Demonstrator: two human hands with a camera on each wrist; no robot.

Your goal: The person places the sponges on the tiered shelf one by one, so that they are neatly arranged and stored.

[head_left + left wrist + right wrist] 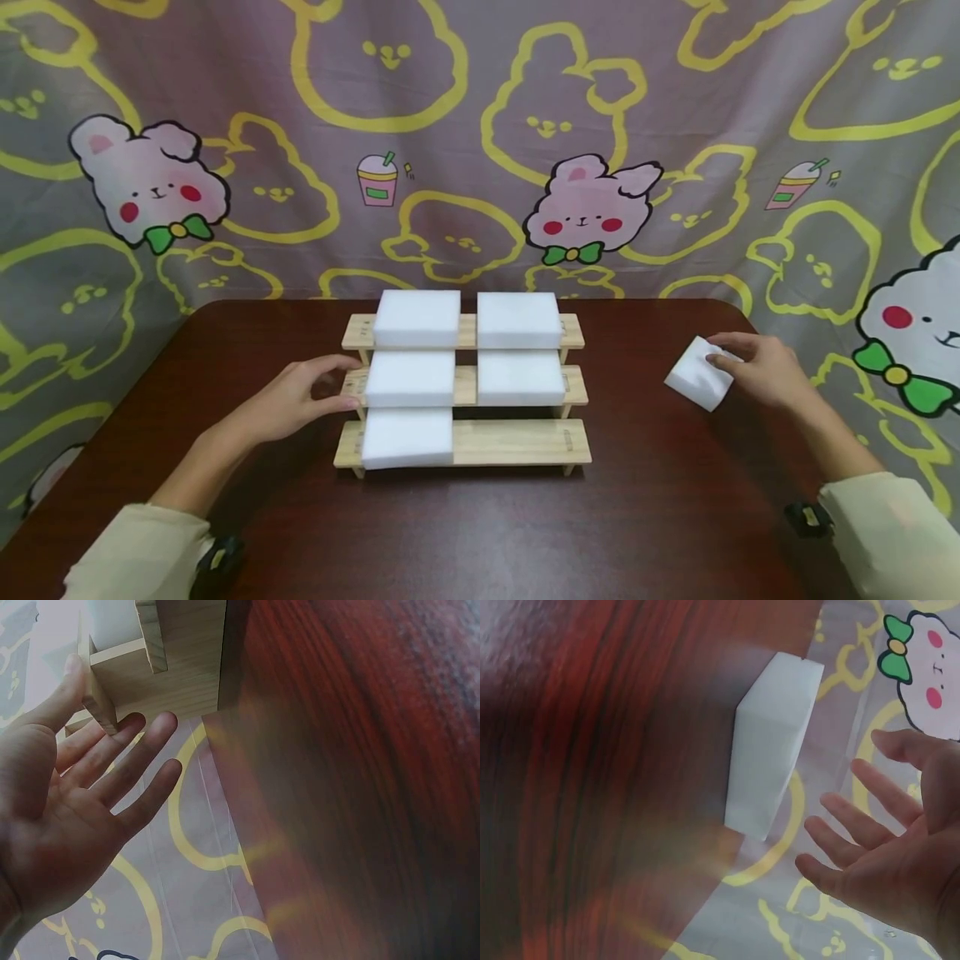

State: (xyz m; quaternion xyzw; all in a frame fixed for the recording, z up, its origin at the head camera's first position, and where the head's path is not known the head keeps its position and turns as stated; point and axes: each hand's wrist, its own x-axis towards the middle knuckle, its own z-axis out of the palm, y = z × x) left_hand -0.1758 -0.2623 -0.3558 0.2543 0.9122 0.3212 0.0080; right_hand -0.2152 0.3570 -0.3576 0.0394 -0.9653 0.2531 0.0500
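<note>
A three-tier wooden rack (517, 440) stands on the table, with white foam blocks on its tiers. Two blocks lie on the top tier, two on the middle, and one foam block (408, 437) on the left of the lowest. My left hand (303, 396) grips the left end of the middle tier, thumb in front and forefinger behind; the left wrist view shows the thumb against the board's edge. At the right, a loose foam block (697, 377) lies on the table. My right hand (761, 371) hovers beside it; in the right wrist view its spread fingers are apart from the block (769, 750).
The dark reddish-brown table (510, 533) extends around the rack. Behind it hangs a patterned curtain (465, 150) with cartoon bears and rabbits, close to the table's back edge. Dark wrist devices show below both sleeves.
</note>
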